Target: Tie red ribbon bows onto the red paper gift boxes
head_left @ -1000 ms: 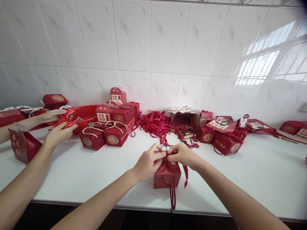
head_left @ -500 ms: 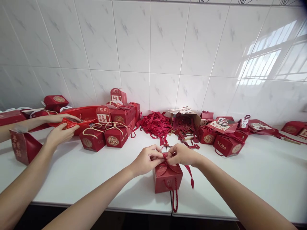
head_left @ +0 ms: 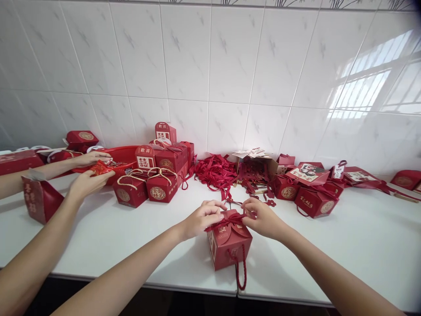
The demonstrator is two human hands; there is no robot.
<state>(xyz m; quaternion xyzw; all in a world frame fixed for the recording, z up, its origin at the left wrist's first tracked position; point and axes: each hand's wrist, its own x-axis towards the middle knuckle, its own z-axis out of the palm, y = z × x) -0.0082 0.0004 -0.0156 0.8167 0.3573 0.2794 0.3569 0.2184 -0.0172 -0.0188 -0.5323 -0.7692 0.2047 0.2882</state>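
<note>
A small red gift box (head_left: 228, 246) stands near the front edge of the white counter (head_left: 138, 232). A red ribbon (head_left: 230, 218) crosses its petal-shaped top, and a dark red cord handle (head_left: 242, 272) hangs down its front. My left hand (head_left: 201, 218) pinches the ribbon's left end at the box's top left. My right hand (head_left: 263, 218) pinches the right end at the top right. Both hands are closed and pulled apart from each other, with the ribbon taut between them.
At the far left another person's two hands (head_left: 86, 173) hold a red packet over a red basin (head_left: 115, 156). Finished red boxes (head_left: 154, 175) stand behind, a heap of loose red ribbons (head_left: 215, 170) lies centre, more boxes (head_left: 312, 197) sit at right. A red bag (head_left: 41, 199) stands at left.
My hands, close together over the box top before, have drawn apart sideways, pulling the ribbon tight. The box has turned slightly. The other person's hands shifted a little over the basin.
</note>
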